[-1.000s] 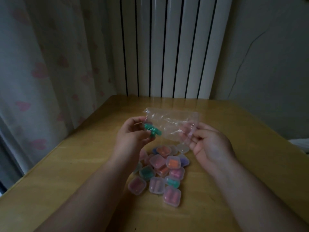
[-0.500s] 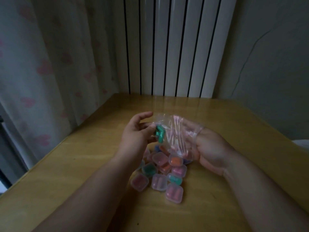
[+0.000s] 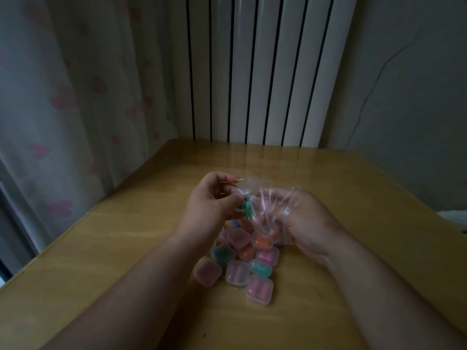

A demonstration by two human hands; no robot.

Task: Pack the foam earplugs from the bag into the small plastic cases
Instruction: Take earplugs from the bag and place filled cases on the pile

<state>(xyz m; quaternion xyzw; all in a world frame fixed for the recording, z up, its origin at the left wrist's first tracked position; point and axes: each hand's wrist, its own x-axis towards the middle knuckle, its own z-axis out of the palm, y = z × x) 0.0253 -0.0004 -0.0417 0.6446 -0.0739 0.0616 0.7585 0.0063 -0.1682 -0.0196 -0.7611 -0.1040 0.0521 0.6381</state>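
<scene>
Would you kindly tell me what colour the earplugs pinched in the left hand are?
Green, leaning teal; the earplugs show best in the head view.

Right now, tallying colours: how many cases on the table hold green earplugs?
2: dark green case on the left, teal case front centre. The bag may hide more.

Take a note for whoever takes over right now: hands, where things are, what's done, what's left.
Left hand pinches green earplugs at the mouth of the clear bag.
Right hand grips that bag above the table.
Done: a pile of closed, filled cases lies on the table under the hands.
Left: put the green earplugs in a case; no empty case shows.
</scene>
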